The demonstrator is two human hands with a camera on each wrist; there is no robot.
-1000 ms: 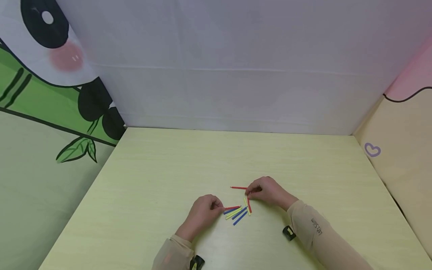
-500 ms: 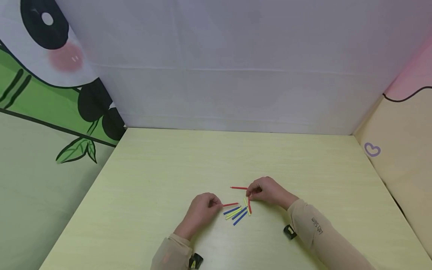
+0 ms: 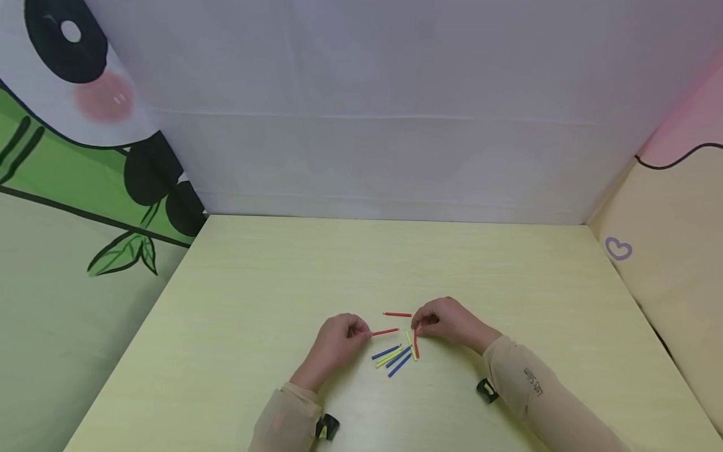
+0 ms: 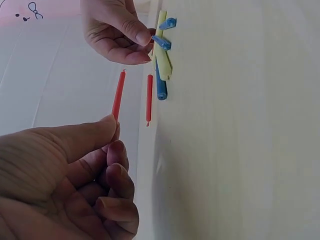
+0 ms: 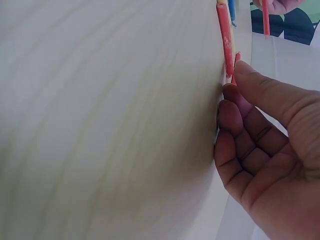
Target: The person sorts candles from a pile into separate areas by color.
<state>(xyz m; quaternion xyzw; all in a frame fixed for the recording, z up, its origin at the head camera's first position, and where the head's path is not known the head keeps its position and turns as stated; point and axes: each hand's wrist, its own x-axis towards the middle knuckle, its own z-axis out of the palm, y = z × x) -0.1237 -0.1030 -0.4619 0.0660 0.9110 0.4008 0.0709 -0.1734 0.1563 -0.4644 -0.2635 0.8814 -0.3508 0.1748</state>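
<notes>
In the head view my left hand point(image 3: 341, 342) pinches a thin red candle point(image 4: 119, 95) by one end between thumb and forefinger, its wick tip pointing away. The candle is held above the table, as the left wrist view shows. My right hand point(image 3: 449, 323) rests low at the table, thumb and forefinger pinching the far end of a second red candle point(image 5: 226, 37). Just left of the right fingertips a third red candle point(image 3: 398, 314) lies by itself. Between the hands, blue candles point(image 3: 400, 365) and yellow candles point(image 3: 388, 358) lie fanned out, one yellow beside the right-hand red one.
The pale wooden table point(image 3: 271, 270) runs back to a grey-white cloth wall point(image 3: 361, 157). Printed panels stand at the left point(image 3: 51, 282) and right point(image 3: 666, 251) sides. Black wrist devices point(image 3: 487, 390) sit under both sleeves.
My left hand has lifted the red candle off the blue and yellow ones and moved it away toward the back. The right hand stays nearly in place, its red candle turning slightly.
</notes>
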